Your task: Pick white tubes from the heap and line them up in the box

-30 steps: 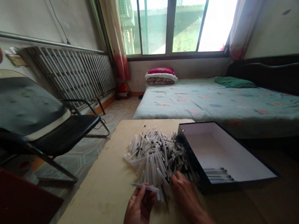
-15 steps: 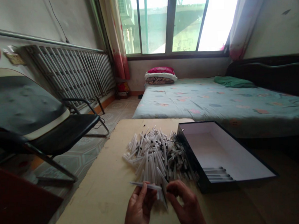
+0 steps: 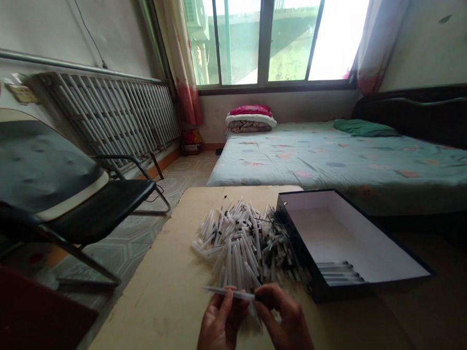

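Note:
Between thumb and fingers, my left hand (image 3: pixel 220 322) pinches a slim translucent white pen barrel (image 3: pixel 242 295), its pointed end toward the left. At the barrel's right end, my right hand (image 3: pixel 282 316) is closed on a small dark piece, apparently a pen end plug (image 3: pixel 257 297), which meets the barrel; the fingertips partly hide it. Just beyond both hands lies a heap of white pen parts (image 3: pixel 233 248) with small black pieces among them. Darker parts and thin rods (image 3: pixel 278 240) form its right side.
Right of the heap stands a black box with white inside walls (image 3: pixel 377 230); several pens (image 3: pixel 340 274) lie in its near corner. Everything rests on a pale yellow table (image 3: pixel 146 294). Past it is a bed (image 3: pixel 314 155), and a folding chair (image 3: pixel 102 203) stands to the left.
My right hand has moved slightly left, bringing the dark piece against the barrel's right end. The left hand keeps its hold on the barrel.

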`<state>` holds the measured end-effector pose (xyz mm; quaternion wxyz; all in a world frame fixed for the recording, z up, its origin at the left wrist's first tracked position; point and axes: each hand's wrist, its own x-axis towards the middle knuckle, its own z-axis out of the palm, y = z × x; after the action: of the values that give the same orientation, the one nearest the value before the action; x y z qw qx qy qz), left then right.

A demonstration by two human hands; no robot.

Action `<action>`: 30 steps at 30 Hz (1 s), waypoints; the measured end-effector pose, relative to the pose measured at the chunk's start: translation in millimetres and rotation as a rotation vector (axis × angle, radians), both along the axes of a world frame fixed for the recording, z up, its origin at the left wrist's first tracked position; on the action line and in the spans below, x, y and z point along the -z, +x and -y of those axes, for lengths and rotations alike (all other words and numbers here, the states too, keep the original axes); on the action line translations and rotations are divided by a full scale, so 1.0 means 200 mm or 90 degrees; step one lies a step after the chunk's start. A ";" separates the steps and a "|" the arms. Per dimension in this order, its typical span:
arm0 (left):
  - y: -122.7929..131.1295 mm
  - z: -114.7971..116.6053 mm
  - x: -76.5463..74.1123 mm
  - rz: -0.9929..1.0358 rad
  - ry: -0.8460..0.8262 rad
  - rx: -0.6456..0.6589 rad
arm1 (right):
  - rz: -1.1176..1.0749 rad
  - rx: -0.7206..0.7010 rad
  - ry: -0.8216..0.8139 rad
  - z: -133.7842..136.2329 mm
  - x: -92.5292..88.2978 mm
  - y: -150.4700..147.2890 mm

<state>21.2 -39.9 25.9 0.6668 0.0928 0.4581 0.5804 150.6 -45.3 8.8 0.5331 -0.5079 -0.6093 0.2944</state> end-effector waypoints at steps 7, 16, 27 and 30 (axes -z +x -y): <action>0.00 0.00 -0.01 -0.007 0.040 0.018 | -0.045 -0.027 -0.081 0.01 0.03 0.00; -0.02 0.00 0.04 -0.043 0.074 0.032 | 0.160 0.020 -0.013 0.03 0.11 -0.03; -0.05 -0.03 0.04 -0.061 0.075 0.050 | 0.309 -0.017 0.056 0.00 0.07 0.01; -0.05 -0.01 0.04 -0.076 0.092 0.059 | 0.284 -0.043 0.017 0.01 0.08 0.00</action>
<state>10.9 -37.4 18.7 0.6559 0.1961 0.4494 0.5740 151.4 -47.8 -7.0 0.3818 -0.5327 -0.7325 0.1842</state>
